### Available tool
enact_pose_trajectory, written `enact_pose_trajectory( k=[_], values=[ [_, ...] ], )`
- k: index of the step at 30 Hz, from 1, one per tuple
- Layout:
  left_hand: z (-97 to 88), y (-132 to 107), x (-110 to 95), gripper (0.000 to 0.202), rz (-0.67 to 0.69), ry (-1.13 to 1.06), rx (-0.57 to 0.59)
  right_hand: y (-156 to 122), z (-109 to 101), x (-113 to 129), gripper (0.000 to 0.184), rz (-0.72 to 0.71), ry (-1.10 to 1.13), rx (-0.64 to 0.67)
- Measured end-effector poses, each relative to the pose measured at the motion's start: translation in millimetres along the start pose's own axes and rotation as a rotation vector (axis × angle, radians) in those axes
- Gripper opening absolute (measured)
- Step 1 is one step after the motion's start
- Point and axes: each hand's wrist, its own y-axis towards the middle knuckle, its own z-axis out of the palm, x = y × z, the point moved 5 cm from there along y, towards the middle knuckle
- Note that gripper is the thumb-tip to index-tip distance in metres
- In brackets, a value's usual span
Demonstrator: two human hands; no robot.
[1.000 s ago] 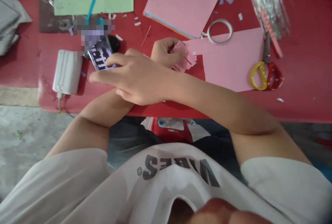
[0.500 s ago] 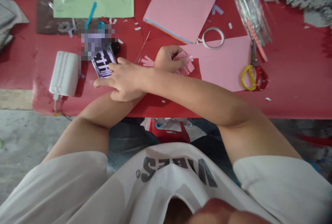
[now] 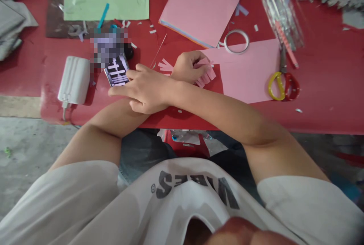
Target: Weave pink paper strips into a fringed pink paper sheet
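The left hand (image 3: 186, 67) and right hand (image 3: 148, 93) work with forearms crossed, the right forearm passing over the left wrist above the edge of the red counter (image 3: 321, 118). The left fingers (image 3: 200, 63) are pressed together, pinching a fringed pink paper strip (image 3: 206, 76), which lies at about 3 o'clock from the left palm, over a pink card sheet (image 3: 250, 72). The right fingers (image 3: 133, 80) are extended and slightly spread, resting on a smartphone (image 3: 116, 70) with pale lettering on its dark face; no firm pinch shows. Yellow-and-red scissors (image 3: 283, 86) lie at about 3 o'clock from the strip, and a white power bank (image 3: 74, 80) lies at about 9 o'clock from the smartphone. The step in hand appears to be a pause in the paper work for the smartphone. The next move calls for the left fingers to keep their pinch until the right hand is free.
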Motion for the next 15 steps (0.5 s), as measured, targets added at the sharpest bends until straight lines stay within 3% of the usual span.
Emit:
enact_pose_trajectory(
  k=[5, 15],
  values=[
    [-0.5, 3.0, 3.8, 0.008, 0.038, 0.020, 0.019, 8.8, 6.4, -1.3, 0.052, 0.011, 0.030, 0.046],
    [0.2, 4.2, 6.0, 0.015, 0.072, 0.051, -0.023, 9.4, 11.4, -4.9, 0.049, 0.055, 0.026, 0.000]
  ],
)
